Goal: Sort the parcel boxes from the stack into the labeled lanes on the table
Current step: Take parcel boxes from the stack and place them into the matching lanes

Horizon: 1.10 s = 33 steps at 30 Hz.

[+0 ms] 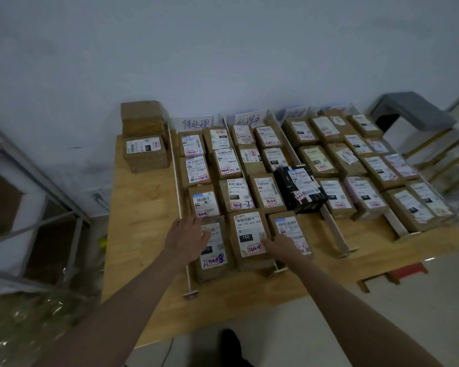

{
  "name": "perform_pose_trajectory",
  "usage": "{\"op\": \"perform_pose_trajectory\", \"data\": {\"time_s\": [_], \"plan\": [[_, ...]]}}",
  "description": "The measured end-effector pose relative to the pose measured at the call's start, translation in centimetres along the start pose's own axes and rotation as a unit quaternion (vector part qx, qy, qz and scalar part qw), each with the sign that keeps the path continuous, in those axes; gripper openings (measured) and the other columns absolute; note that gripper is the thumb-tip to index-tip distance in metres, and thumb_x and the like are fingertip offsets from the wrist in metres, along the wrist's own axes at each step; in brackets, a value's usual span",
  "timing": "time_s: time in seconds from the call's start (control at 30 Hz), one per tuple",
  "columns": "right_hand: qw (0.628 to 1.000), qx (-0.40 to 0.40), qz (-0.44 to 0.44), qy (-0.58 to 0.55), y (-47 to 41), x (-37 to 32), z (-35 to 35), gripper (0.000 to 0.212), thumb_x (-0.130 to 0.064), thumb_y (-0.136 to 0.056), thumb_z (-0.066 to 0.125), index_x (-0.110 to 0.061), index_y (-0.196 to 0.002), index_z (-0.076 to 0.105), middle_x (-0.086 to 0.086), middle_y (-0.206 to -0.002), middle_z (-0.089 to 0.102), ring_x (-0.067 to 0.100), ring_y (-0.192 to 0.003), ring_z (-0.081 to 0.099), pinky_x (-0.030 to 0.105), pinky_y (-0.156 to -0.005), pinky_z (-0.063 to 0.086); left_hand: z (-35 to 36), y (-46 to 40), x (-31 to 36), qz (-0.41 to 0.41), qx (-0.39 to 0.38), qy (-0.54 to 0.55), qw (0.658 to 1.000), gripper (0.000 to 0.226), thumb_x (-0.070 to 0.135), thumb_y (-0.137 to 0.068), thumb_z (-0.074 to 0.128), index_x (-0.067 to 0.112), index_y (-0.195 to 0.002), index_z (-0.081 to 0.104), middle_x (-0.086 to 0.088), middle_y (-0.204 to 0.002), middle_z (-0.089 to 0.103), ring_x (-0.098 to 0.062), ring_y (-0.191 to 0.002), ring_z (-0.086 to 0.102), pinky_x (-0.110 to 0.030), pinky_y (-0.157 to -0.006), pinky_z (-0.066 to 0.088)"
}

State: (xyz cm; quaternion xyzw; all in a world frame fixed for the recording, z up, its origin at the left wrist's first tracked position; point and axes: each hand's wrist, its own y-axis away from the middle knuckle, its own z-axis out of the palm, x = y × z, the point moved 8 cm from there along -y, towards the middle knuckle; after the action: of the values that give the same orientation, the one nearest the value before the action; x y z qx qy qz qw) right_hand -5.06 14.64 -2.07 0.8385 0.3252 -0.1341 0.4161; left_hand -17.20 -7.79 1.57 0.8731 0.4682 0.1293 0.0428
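Brown parcel boxes with white shipping labels fill lanes on a wooden table [141, 234], split by thin white dividers [176, 176]. A small stack of boxes [145, 136] stands at the far left corner. My left hand [186, 241] lies flat, fingers straight, on the nearest box of the left lane [214, 260]. My right hand [281, 246] rests with relaxed fingers on the near box of the second lane [289, 229], beside a box marked 150 [248, 237]. A black parcel [300, 189] sits mid-table.
Handwritten lane signs [196, 123] stand along the back by the white wall. A metal shelf rack [37, 197] is at the left. A grey stool [414, 107] and gold rack stand at the right. A red stool [406, 271] sits by the table's right front.
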Motion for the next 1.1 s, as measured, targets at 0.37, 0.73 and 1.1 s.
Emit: {"op": "perform_pose_trajectory", "data": {"time_s": [0.37,0.73,1.1], "plan": [[0.997,-0.048,-0.007,0.067,-5.4,0.5,2.2,0.038,-0.033,-0.104,0.041,-0.002,-0.103,0.062,0.014,-0.108,0.065,0.024,-0.093,0.062,0.035,-0.087,0.052,2.5,-1.3,-0.2,-0.043,-0.025,-0.011,0.999,0.050,0.047,-0.101,0.032,0.015,-0.134,0.052,-0.006,-0.132,0.056,-0.025,-0.115,0.055,-0.037,-0.102,0.040],[0.992,-0.005,-0.025,0.126,-6.6,-0.4,2.0,0.024,-0.026,-0.099,0.048,-0.008,-0.085,0.055,0.012,-0.099,0.067,0.024,-0.090,0.066,0.037,-0.083,0.057,0.2,-0.7,-2.9,-0.101,-0.031,-0.027,0.994,0.050,0.045,-0.102,0.033,0.013,-0.134,0.053,-0.009,-0.135,0.053,-0.027,-0.120,0.053,-0.038,-0.104,0.038],[0.959,0.109,-0.205,0.166,-4.3,-12.2,-4.8,0.044,-0.035,-0.102,0.041,-0.005,-0.134,0.047,0.013,-0.133,0.047,0.029,-0.125,0.044,0.043,-0.099,0.044,-6.3,-0.4,-6.0,-0.171,0.014,-0.055,0.984,0.053,0.048,-0.101,0.034,0.014,-0.137,0.051,-0.006,-0.138,0.052,-0.026,-0.124,0.051,-0.038,-0.107,0.036]]}}
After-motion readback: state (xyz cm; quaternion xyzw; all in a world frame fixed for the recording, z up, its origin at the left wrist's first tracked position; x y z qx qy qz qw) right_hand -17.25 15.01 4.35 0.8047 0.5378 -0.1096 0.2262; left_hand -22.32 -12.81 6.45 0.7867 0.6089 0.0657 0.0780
